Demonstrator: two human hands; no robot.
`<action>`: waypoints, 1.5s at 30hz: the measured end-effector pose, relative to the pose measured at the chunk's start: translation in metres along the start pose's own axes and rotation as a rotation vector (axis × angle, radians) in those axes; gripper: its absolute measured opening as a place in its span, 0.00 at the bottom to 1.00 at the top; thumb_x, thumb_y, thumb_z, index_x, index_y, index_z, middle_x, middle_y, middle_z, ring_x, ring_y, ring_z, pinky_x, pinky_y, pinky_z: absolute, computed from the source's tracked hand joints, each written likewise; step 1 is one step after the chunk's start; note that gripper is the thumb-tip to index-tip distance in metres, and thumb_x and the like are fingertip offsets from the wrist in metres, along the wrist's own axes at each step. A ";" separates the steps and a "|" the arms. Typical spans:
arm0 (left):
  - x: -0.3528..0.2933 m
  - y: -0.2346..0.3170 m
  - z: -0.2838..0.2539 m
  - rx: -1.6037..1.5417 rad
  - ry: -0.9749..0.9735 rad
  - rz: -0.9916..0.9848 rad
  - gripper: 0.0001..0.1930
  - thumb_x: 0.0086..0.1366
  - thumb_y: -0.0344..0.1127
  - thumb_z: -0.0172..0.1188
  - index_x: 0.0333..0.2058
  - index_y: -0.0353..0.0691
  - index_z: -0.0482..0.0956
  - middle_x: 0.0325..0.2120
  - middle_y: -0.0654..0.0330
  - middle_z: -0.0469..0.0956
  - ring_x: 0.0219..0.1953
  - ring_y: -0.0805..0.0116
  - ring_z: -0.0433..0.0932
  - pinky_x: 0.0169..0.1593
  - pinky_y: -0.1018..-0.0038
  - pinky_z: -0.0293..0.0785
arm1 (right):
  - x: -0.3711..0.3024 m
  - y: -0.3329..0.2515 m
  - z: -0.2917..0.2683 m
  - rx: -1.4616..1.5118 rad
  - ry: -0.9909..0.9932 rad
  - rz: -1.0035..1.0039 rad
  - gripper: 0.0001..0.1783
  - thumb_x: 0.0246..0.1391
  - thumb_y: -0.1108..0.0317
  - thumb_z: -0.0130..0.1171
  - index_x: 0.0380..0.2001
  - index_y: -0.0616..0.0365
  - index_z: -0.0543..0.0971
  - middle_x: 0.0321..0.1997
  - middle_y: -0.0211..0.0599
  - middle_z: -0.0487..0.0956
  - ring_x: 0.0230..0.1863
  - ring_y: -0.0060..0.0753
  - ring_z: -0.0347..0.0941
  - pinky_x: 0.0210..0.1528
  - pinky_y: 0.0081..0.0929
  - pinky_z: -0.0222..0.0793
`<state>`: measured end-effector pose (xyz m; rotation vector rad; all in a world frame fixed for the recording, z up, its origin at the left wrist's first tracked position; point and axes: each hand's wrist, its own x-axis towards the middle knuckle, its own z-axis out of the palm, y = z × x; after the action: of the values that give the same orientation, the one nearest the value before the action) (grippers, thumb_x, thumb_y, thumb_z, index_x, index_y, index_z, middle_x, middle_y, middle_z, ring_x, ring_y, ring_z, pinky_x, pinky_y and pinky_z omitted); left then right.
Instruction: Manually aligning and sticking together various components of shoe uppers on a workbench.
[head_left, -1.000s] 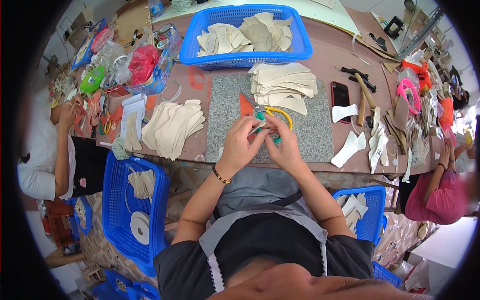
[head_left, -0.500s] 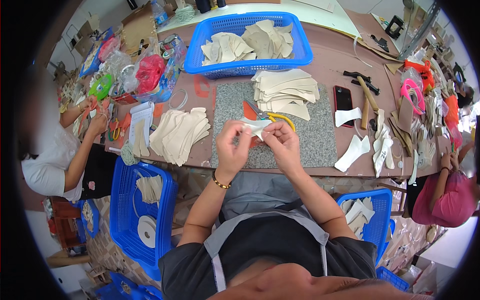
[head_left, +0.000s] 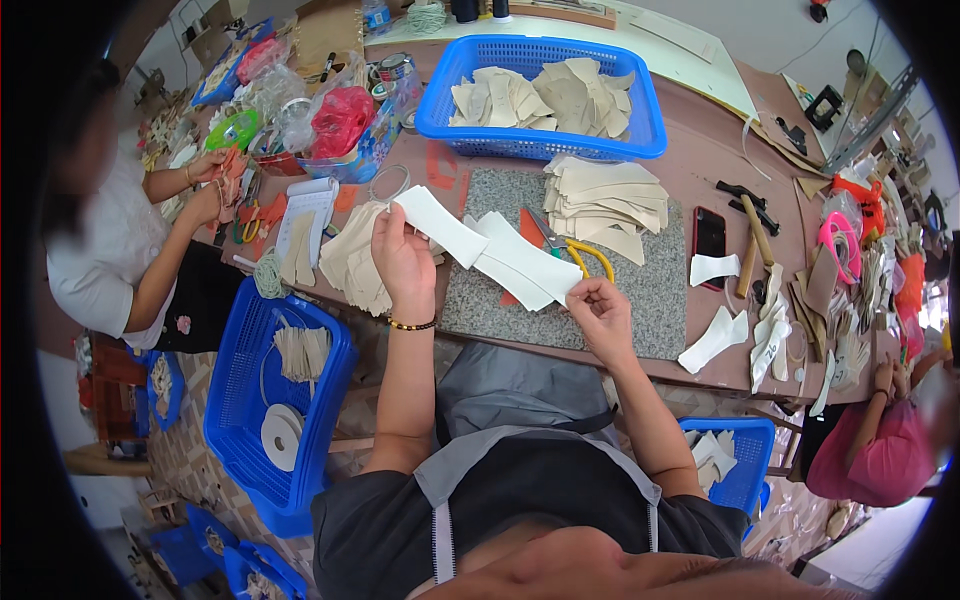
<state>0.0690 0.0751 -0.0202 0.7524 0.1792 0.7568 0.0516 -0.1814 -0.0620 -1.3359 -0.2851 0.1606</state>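
Between my hands stretches a run of white leather-like cut pieces, meeting end to end near the middle. My left hand [head_left: 405, 262] pinches the far end of the left-hand white piece [head_left: 440, 228]. The lower right corner of the wider, overlapping white pieces [head_left: 525, 262] is gripped by my right hand [head_left: 602, 312]. Beneath them lies a speckled grey slab [head_left: 640, 325], with yellow-handled scissors [head_left: 592, 254] partly covered by the pieces. A stack of cream cut pieces [head_left: 606, 200] rests on the slab's far side. Another cream stack [head_left: 352, 262] is partly behind my left hand.
A blue basket of cut pieces [head_left: 540, 150] stands at the back. To the right are a phone [head_left: 709, 233], a hammer [head_left: 752, 240] and loose white pieces [head_left: 712, 340]. Blue baskets [head_left: 335, 375] flank me below the table. Other people work at left and right.
My hands have moved apart, the left one outward and up. The white material, bunched between my fingers before, is now spread out flat between them. The whole view has shifted slightly.
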 end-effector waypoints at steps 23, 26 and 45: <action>-0.086 -0.017 0.021 0.609 -0.474 0.142 0.06 0.65 0.27 0.53 0.37 0.32 0.70 0.33 0.62 0.70 0.29 0.78 0.74 0.34 0.83 0.72 | 0.002 -0.054 0.044 -0.592 -0.086 -0.499 0.19 0.47 0.74 0.62 0.44 0.65 0.74 0.46 0.48 0.71 0.48 0.46 0.68 0.45 0.34 0.67; -0.092 -0.016 0.025 0.546 -0.548 0.176 0.06 0.65 0.28 0.52 0.38 0.32 0.70 0.34 0.61 0.69 0.34 0.78 0.74 0.38 0.81 0.73 | 0.006 -0.050 0.059 -0.573 -0.094 -0.542 0.19 0.47 0.75 0.60 0.45 0.67 0.72 0.48 0.48 0.70 0.47 0.46 0.68 0.47 0.34 0.67; -0.105 -0.003 0.038 0.905 -0.824 0.360 0.03 0.59 0.23 0.52 0.31 0.33 0.68 0.29 0.53 0.68 0.29 0.59 0.69 0.34 0.73 0.66 | 0.000 -0.038 0.036 -0.211 0.039 -0.166 0.06 0.59 0.72 0.51 0.33 0.65 0.74 0.34 0.35 0.77 0.35 0.20 0.71 0.40 0.17 0.67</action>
<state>0.0098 -0.0188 -0.0058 1.9332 -0.4072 0.6256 0.0390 -0.1560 -0.0180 -1.5147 -0.3870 -0.0364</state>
